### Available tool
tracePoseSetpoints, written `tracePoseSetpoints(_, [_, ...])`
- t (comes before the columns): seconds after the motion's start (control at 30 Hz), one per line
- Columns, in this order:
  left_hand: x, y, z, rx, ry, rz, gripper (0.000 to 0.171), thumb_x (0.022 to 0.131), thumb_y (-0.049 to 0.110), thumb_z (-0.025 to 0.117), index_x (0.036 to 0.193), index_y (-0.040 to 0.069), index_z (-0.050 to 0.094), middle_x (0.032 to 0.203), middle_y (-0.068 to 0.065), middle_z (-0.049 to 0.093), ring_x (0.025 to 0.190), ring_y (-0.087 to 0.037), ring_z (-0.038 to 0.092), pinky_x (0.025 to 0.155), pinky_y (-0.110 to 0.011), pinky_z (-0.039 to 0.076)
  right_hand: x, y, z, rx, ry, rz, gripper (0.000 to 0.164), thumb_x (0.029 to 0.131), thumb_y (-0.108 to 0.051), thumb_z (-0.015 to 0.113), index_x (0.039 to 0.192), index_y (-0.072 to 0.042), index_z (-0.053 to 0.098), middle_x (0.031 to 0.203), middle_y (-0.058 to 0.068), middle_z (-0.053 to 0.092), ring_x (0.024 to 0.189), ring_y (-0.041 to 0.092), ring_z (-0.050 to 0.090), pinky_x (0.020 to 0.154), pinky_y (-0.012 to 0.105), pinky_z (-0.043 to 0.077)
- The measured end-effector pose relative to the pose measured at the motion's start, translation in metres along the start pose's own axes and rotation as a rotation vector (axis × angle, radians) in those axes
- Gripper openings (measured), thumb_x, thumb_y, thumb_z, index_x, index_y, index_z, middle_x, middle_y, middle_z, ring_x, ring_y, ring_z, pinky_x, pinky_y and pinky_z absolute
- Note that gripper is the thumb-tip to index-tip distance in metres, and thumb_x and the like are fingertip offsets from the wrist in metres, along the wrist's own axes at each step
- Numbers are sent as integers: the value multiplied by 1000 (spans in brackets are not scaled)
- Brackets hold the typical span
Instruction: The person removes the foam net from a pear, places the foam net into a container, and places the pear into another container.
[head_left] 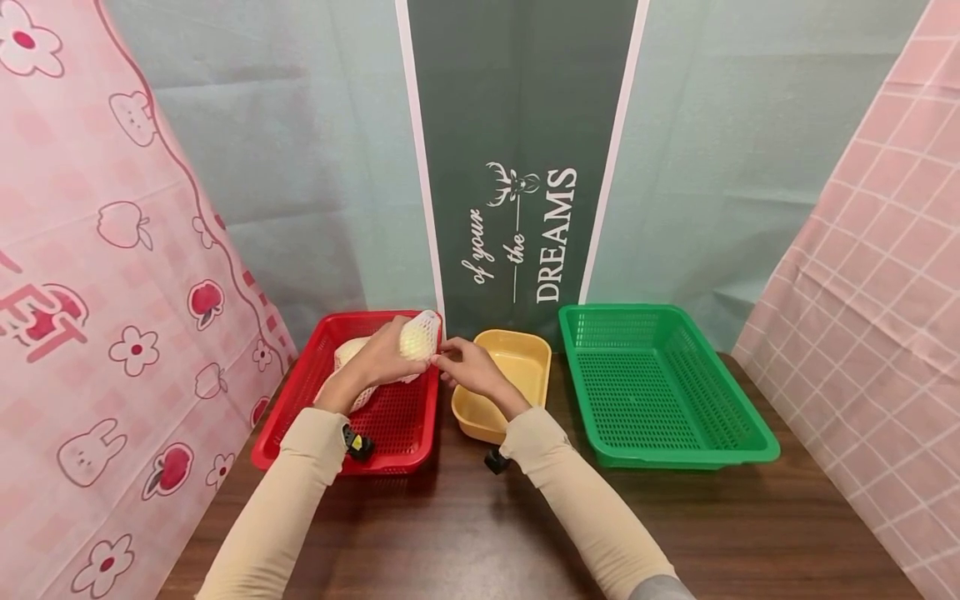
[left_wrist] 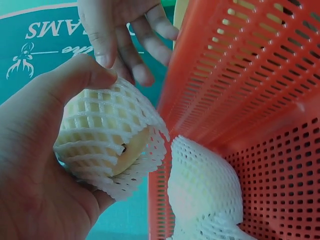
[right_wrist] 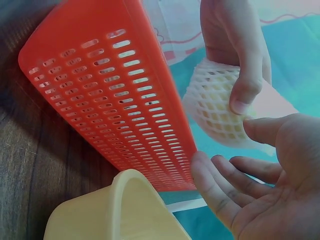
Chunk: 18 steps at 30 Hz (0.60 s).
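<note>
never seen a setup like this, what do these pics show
No machine here, just a person's bare left hand and right hand. The wide picture is from a head camera looking down; the others are from a small camera on each wrist. On the dark brown wooden table stand a red perforated plastic basket holding white foam-netted items, a yellow rounded tub and a green perforated plastic basket. The left hand grips a pale round fruit in white foam netting; the right hand is close beside it.
</note>
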<state>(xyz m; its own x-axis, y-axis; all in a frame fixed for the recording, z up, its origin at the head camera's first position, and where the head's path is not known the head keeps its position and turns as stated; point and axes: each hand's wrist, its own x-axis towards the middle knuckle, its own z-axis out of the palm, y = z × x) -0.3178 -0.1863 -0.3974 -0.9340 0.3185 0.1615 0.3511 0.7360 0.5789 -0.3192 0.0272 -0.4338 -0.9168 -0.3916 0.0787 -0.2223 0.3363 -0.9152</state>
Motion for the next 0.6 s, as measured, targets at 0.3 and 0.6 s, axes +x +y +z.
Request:
tracePoseSetpoints(0.3, [2,7,8,-53,44,38,76,81,27,85,143,1,49,129,-17,65,102,-27,64,90,-43,58,-4,1,-4,17,13,-11,43,106,-25,65,138,3,60,115,24,76,95,35,78,88,54,63])
tracePoseSetpoints(0.6, [3,14,13,-93,74,27,80,82,28,85,147,1,47,131,-17,64,105,-29,65,95,-46,58,-9,-2,-8,79,53,-81,37,106,-16,64,136,6,59,123,25,71,101,40,77,92,56,62])
